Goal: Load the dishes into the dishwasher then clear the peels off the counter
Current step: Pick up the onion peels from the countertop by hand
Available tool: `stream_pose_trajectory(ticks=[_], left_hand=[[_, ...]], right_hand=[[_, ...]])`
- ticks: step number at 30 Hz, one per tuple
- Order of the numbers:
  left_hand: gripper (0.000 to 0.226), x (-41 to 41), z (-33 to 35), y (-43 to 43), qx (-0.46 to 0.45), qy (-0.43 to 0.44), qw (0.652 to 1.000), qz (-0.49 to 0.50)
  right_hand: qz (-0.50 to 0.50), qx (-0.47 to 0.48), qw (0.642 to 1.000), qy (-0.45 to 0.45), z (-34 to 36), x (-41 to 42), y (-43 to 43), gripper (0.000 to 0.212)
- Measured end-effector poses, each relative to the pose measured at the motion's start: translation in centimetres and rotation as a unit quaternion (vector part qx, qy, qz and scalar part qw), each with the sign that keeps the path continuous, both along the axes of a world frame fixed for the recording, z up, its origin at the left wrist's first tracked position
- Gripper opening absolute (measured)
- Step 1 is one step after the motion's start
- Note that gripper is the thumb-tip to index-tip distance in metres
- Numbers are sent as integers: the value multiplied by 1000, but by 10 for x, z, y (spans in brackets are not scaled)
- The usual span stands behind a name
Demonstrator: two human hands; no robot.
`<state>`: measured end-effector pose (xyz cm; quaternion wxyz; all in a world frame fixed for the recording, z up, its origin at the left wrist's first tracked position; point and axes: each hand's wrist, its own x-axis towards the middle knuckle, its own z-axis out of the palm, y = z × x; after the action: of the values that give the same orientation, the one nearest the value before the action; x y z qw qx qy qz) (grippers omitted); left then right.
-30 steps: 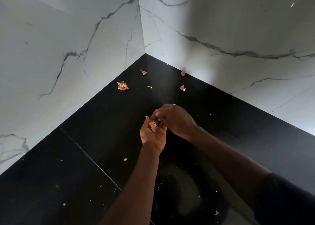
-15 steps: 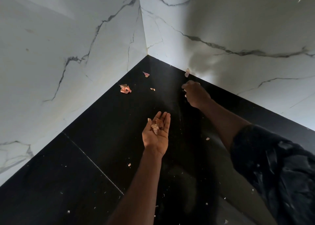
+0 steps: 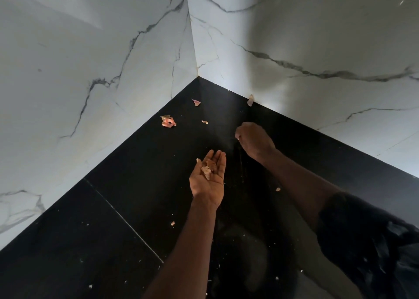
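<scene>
Thin pinkish onion peels (image 3: 206, 170) lie on the flat, upturned left hand (image 3: 208, 186). The right hand (image 3: 255, 140), just beyond it, is curled, and I cannot tell what it holds.

Dry pinkish peels (image 3: 168, 122) lie scattered in the black counter (image 3: 127, 162) corner.

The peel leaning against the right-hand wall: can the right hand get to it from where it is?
Probably yes. The right hand hangs just short of the peel, fingers curled, with only bare black counter between them and nothing in the way.
</scene>
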<state>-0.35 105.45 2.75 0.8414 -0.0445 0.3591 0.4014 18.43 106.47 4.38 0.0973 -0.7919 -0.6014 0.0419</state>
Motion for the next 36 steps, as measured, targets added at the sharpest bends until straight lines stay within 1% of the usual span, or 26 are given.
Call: stream_pose_trajectory(ticks=[2, 4, 9, 11, 13, 15, 17, 18, 20, 23, 25, 28, 31, 32, 36], left_hand=[[48, 2, -1, 4, 4, 5, 1000, 8], [48, 5, -1, 9, 10, 7, 1000, 10], [47, 13, -5, 18, 21, 19, 1000, -2], [44, 16, -5, 20, 16, 13, 1000, 0], [42, 19, -4, 22, 6, 0, 1000, 5], [46, 20, -3, 22, 0, -12, 1000, 3], [47, 19, -2, 21, -5, -16, 1000, 0], [47, 19, -2, 21, -8, -19, 1000, 0], [46, 17, -1, 21, -13, -29, 1000, 2], [46, 13, 0, 21, -17, -36, 999, 3], [46, 11, 0, 22, -13, -33, 999, -1], [46, 8, 1, 23, -9, -26, 1000, -3], [46, 5, 1, 22, -11, -22, 1000, 0], [45, 5, 2, 20, -10, -21, 1000, -4], [45, 6, 6, 13, -10, -22, 1000, -8]], right_hand=[[16, 35, 998, 54, 8, -16, 2, 11], [47, 43, 993, 98, 20, -34, 0, 15], [119, -10, 988, 97, 32, -56, -9, 17], [121, -4, 986, 118, 32, -51, -7, 19], [108, 28, 982, 155, 30, -37, 4, 23], [75, 63, 986, 132, 25, -12, 24, 25], [19, 66, 995, 65, 19, 20, 48, 20], [-6, 47, 998, 34, 14, 35, 58, 21], [-28, -18, 999, -14, 3, 59, 71, 31], [-21, -109, 992, -67, -19, 78, 76, 41], [-23, -112, 990, -77, -32, 83, 73, 41], [-25, -81, 993, -77, -36, 81, 61, 31], [-17, -48, 997, -59, -29, 78, 48, 23], [-17, -40, 998, -52, -28, 79, 46, 26], [-21, -52, 997, -47, -25, 86, 53, 57]])
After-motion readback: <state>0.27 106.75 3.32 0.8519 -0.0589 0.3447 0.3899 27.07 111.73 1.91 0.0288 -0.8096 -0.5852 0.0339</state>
